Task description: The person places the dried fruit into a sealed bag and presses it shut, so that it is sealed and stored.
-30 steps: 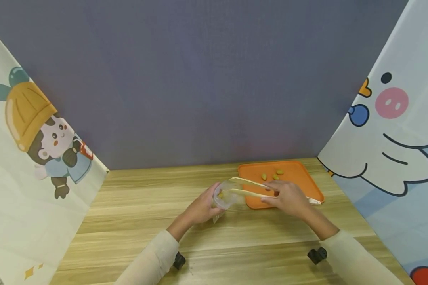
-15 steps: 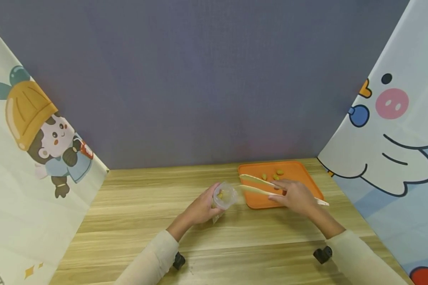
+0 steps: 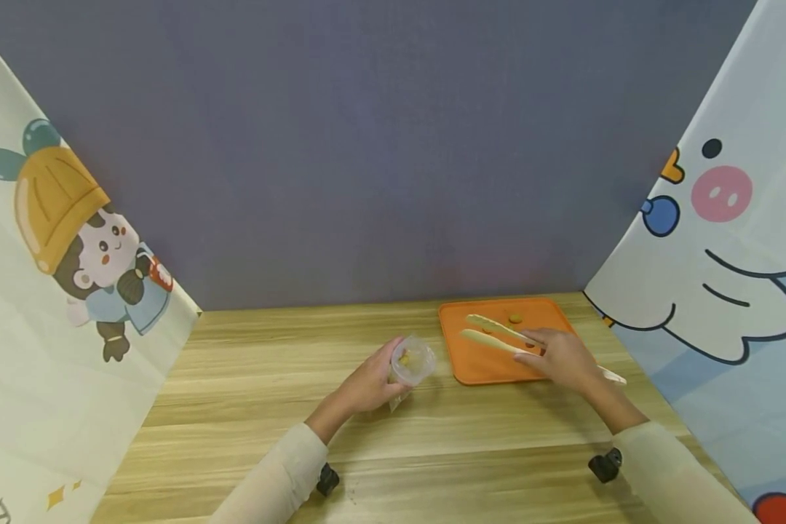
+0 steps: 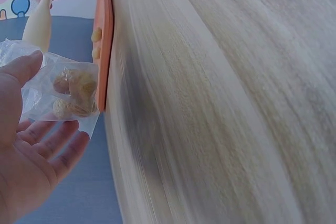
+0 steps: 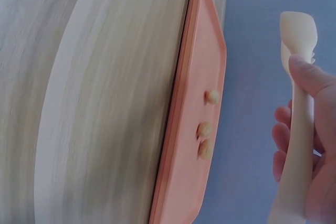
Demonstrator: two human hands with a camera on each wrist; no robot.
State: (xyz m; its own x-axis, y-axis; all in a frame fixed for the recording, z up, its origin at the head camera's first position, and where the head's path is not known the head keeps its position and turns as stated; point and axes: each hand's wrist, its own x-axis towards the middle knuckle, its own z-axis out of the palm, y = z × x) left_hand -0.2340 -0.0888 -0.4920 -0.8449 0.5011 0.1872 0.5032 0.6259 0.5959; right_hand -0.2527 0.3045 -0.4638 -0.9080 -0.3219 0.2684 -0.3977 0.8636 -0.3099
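My left hand (image 3: pixel 369 380) grips a clear plastic bag (image 3: pixel 422 360), its round mouth turned up and toward the tray. Several small yellowish-brown round pieces (image 4: pixel 75 93) lie in the bottom of the bag. My right hand (image 3: pixel 565 358) holds cream-coloured tongs (image 3: pixel 491 342) by the middle, thumb on one arm and fingers on the other. The tips of the tongs stand apart above the orange tray (image 3: pixel 474 372), with nothing seen between them. On the tray sit three round pieces (image 5: pixel 211 96); in the head view the tongs partly cover them.
Under everything is a wood-grain table (image 3: pixel 275 378), with a grey-blue panel (image 3: pixel 367 160) behind it. Printed cartoon panels stand at the left (image 3: pixel 92 240) and right (image 3: pixel 714 276). The tray lies near the table's back right.
My right hand has drawn the tongs rightward, away from the bag's mouth and over the tray. My left hand and the bag have stayed in place.
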